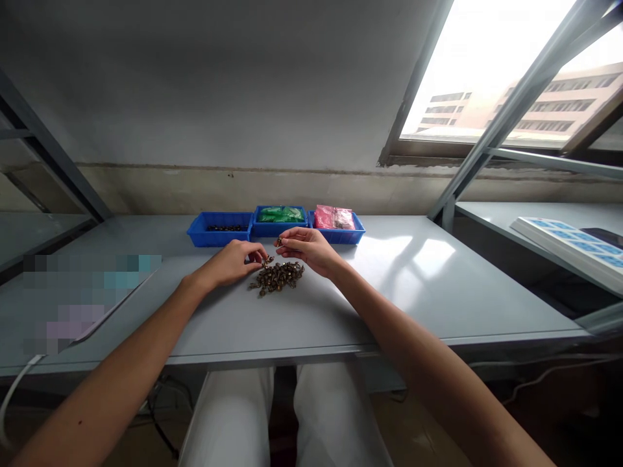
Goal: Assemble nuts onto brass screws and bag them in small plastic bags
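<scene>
A loose pile of small brass-coloured metal pieces (278, 277), which look like short screws or fittings, lies on the grey table. Above the pile's far side, my right hand (307, 249) pinches one small metal piece (279, 242) between thumb and fingertips. My left hand (237, 261) rests low at the pile's left, fingers curled and thumb drawn in. Its fingertips close on a small metal piece (268, 261) at the pile's upper edge. The exact shape of the pieces is too small to tell.
Behind my hands stand three blue bins: one with dark metal pieces (195, 232), one with green bags (280, 214), one with pink bags (335, 217). A blurred flat item (92, 298) lies left. A blue-and-white tray (574, 250) sits on the right shelf.
</scene>
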Action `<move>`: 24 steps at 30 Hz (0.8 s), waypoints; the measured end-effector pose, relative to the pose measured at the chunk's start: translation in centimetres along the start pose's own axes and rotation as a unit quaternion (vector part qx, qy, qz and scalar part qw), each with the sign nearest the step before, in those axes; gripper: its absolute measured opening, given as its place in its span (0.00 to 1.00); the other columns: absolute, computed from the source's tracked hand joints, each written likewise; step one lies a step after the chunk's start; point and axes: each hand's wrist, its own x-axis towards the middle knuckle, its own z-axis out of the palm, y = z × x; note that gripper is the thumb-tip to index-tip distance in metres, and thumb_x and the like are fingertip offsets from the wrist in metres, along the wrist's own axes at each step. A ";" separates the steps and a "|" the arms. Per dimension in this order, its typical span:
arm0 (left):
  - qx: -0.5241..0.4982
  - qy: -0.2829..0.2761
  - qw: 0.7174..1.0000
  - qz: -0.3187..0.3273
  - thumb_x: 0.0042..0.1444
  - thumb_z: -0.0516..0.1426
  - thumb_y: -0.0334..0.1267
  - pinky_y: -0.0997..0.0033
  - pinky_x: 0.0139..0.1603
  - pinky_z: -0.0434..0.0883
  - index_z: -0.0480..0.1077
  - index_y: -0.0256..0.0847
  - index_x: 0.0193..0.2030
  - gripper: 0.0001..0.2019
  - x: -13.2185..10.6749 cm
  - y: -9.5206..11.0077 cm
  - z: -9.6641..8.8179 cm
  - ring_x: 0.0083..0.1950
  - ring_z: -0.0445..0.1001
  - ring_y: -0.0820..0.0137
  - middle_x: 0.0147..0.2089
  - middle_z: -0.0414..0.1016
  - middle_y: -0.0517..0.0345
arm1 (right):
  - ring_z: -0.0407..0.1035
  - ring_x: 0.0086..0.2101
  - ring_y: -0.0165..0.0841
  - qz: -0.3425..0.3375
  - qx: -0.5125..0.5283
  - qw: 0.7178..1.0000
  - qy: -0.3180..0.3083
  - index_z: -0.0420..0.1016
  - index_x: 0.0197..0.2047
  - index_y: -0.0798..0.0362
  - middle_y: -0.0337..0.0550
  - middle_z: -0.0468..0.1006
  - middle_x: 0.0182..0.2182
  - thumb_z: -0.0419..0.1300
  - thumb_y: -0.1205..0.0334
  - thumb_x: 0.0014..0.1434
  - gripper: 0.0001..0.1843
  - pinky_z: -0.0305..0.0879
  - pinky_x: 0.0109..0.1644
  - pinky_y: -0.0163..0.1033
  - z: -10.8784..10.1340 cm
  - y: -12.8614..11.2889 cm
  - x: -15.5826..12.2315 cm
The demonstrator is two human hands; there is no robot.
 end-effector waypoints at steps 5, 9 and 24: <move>0.001 0.005 1.000 -0.003 0.56 0.58 0.43 0.68 0.39 0.70 0.75 0.44 0.43 0.10 -0.1 0.0 0.0 0.37 0.76 0.65 0.35 0.80 0.55 | 0.76 0.34 0.32 0.017 -0.008 1.000 -0.013 0.76 0.35 0.56 0.48 0.80 0.36 0.70 0.60 0.49 0.12 0.73 0.44 0.39 0.1 0.1 -0.2; 0.019 0.010 1.000 -0.001 0.56 0.58 0.43 0.69 0.38 0.68 0.75 0.43 0.41 0.10 0.0 0.0 0.0 0.37 0.75 0.65 0.35 0.79 0.55 | 0.77 0.34 0.33 0.014 -0.007 1.000 -0.022 0.77 0.35 0.56 0.47 0.80 0.35 0.71 0.60 0.48 0.12 0.74 0.43 0.38 0.2 0.2 -0.2; 0.086 -0.010 0.996 -0.008 0.56 0.56 0.42 0.67 0.40 0.66 0.76 0.40 0.33 0.10 0.1 0.0 -0.1 0.38 0.72 0.64 0.36 0.77 0.53 | 0.77 0.35 0.33 0.022 0.007 1.000 -0.021 0.77 0.35 0.57 0.49 0.80 0.37 0.72 0.59 0.46 0.15 0.74 0.43 0.37 0.2 0.1 -0.2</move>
